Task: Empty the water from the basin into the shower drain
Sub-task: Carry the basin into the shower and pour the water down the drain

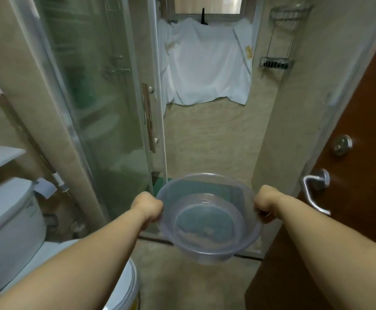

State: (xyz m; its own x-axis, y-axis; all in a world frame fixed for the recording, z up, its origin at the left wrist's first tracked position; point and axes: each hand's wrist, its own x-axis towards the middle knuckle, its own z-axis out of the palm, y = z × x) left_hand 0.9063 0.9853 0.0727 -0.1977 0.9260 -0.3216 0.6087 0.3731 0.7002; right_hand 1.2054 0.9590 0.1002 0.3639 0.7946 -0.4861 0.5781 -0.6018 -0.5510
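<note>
The basin (208, 218), a clear plastic bowl with a little water pooled in its bottom, is held in the air at the open doorway of the shower stall, above the threshold strip (247, 256) and roughly level.

In the head view, the left hand (147, 205) is curled tight around the basin's left rim, and the right hand (265, 201) is clenched on the right rim; the fingers of both wrap under the edge and are mostly hidden.

The glass shower door (106, 121) with its metal handle (149, 117) stands just left of the basin, slid aside. Beyond it lies the beige shower floor (209, 139); no drain can be made out. A white cloth (207, 66) hangs at the back under a window. A wire rack (281, 39) is fixed to the right wall. The brown door (357, 171) with its lever handle (314, 189) stands close to the right forearm. A toilet (10, 222) sits at lower left, and a white bucket (124, 291) is under the left forearm.
</note>
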